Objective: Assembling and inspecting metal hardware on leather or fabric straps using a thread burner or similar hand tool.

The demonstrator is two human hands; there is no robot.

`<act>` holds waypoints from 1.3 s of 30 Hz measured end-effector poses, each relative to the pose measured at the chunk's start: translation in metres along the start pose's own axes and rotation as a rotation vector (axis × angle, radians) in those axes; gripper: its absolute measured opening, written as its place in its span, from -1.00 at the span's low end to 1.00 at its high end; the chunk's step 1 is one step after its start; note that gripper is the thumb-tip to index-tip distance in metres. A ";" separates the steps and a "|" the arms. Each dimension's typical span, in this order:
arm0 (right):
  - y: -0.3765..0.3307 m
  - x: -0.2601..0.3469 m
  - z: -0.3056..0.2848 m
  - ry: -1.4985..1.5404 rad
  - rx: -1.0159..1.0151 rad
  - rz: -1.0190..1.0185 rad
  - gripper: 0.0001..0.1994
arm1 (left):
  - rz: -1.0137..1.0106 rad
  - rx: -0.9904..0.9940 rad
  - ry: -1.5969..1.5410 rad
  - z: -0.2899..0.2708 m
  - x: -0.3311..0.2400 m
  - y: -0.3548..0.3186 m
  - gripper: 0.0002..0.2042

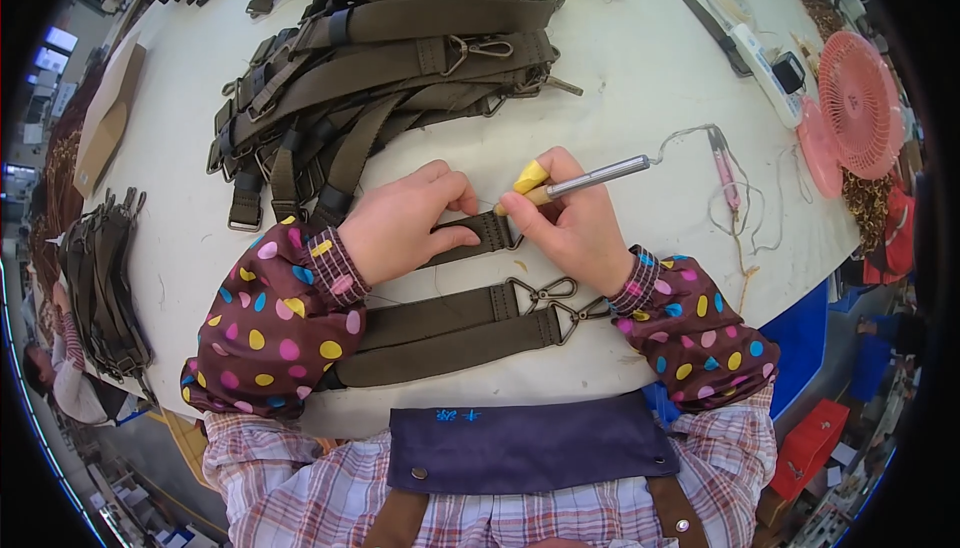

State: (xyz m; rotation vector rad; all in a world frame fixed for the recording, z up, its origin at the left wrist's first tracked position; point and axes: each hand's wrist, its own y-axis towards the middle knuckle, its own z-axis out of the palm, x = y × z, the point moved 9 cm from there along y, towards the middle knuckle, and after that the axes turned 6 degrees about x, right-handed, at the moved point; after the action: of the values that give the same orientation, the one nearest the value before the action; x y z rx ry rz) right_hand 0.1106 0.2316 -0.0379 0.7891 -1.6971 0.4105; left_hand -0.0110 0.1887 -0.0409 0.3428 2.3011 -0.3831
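My left hand presses the end of a dark olive webbing strap to the table, its thumb and fingers pinched on it. My right hand grips a corded pen-shaped tool with a silver barrel. Its tip meets the strap end near the stitching and a metal ring. Yellow wrapping covers a finger of that hand. Nearer to me, two more straps lie side by side, their metal snap hooks pointing right; my left sleeve hides their other ends.
A large heap of similar straps lies at the far left, with a smaller bundle at the left edge. On the right are a white power strip, a pink fan and a pink-handled corded tool with loose wire. Another person sits at far left.
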 end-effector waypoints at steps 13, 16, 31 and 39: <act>0.002 -0.006 0.004 -0.009 0.014 0.016 -0.75 | 0.016 -0.156 -0.148 -0.006 0.004 -0.003 -0.87; 0.001 -0.010 0.006 0.007 0.031 0.039 -0.75 | 0.015 -0.156 -0.256 -0.003 0.009 -0.002 -0.86; 0.003 -0.009 0.010 -0.019 0.085 0.064 -0.80 | 0.027 -0.134 -0.337 0.003 0.018 0.000 -0.84; 0.002 -0.010 0.009 0.078 0.057 0.065 -0.81 | -0.009 -0.135 -0.366 0.000 0.019 -0.002 -0.84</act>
State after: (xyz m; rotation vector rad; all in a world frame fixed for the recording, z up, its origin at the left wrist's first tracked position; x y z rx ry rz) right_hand 0.1039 0.2306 -0.0494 0.7510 -1.6475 0.5299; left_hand -0.0247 0.1896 -0.0543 0.1780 1.9580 -0.2675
